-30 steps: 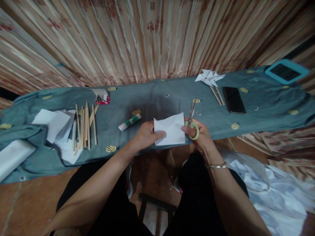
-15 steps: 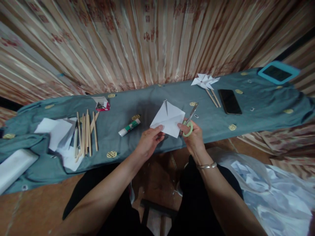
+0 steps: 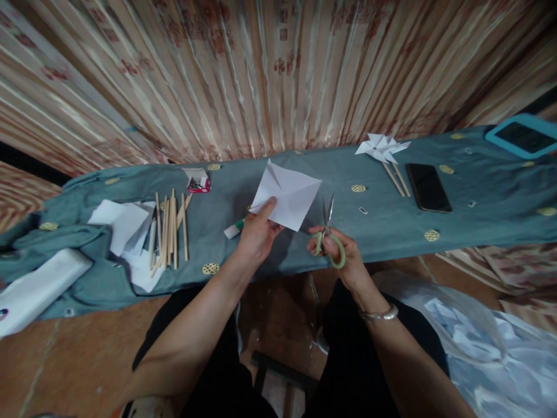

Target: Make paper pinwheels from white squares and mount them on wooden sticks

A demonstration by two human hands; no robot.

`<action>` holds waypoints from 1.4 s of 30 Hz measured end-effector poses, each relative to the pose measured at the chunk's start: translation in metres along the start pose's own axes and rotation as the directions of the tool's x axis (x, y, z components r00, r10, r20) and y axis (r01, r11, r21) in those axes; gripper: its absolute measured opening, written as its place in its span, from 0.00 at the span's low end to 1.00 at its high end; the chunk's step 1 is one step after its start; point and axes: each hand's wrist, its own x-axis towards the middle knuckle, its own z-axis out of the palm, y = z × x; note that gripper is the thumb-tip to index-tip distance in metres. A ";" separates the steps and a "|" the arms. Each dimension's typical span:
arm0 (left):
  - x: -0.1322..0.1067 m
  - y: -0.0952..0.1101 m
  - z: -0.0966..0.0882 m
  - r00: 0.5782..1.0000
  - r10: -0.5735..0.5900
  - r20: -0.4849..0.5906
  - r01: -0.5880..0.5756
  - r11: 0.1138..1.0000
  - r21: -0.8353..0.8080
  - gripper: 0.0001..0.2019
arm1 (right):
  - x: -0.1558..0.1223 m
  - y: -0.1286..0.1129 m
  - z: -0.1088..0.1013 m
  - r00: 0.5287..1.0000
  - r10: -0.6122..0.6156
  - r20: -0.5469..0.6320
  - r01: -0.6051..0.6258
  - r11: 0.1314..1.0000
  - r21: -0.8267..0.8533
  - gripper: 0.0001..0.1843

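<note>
A square white sheet of paper (image 3: 292, 194) is pinched by its left edge in my left hand (image 3: 259, 235), thumb on top. It has crease lines and a slit running in from its upper left corner. My right hand (image 3: 343, 255) has its fingers in the green handles of a pair of scissors (image 3: 327, 223). The blades are slightly apart, point away from me, and stand clear of the paper's right side. Partly hidden behind my left hand lies a glue stick (image 3: 235, 229) with a green label.
On the green cloth (image 3: 391, 232) at left lie wooden sticks (image 3: 174, 229), paper sheets (image 3: 124, 226), a red box (image 3: 199, 181) and a white case (image 3: 52, 290). At right are paper pinwheels (image 3: 383, 148), a phone (image 3: 429, 187) and a blue-framed tablet (image 3: 524, 136). A plastic bag (image 3: 491, 342) sits lower right.
My right hand has let go of the paper and now works the scissors' handles, with the blades parted. My left hand alone holds the sheet, which has turned slightly. The view has shifted left.
</note>
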 end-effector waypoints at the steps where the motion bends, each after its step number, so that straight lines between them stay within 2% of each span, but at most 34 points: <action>1: 0.001 0.003 -0.001 1.000 0.011 -0.005 -0.011 1.000 0.004 0.10 | -0.004 0.001 0.000 0.998 0.010 0.069 -0.009 1.000 -0.015 0.27; 4: 0.002 0.009 -0.002 1.000 0.023 -0.013 -0.023 1.000 0.000 0.09 | -0.012 0.006 0.002 0.972 0.063 0.226 -0.051 0.997 -0.059 0.27; 8: 0.001 0.007 0.001 1.000 0.011 0.005 -0.011 1.000 -0.015 0.09 | -0.015 0.007 0.005 0.951 0.103 0.293 -0.076 0.992 -0.101 0.25; 21: -0.001 0.000 0.006 1.000 0.010 0.026 -0.010 1.000 -0.004 0.12 | -0.013 0.008 0.005 0.952 0.106 0.288 -0.061 0.985 -0.162 0.25; 42: -0.003 -0.005 0.004 1.000 -0.003 0.024 0.002 0.999 0.048 0.13 | -0.011 0.006 0.008 0.961 0.080 0.264 -0.041 0.988 -0.149 0.24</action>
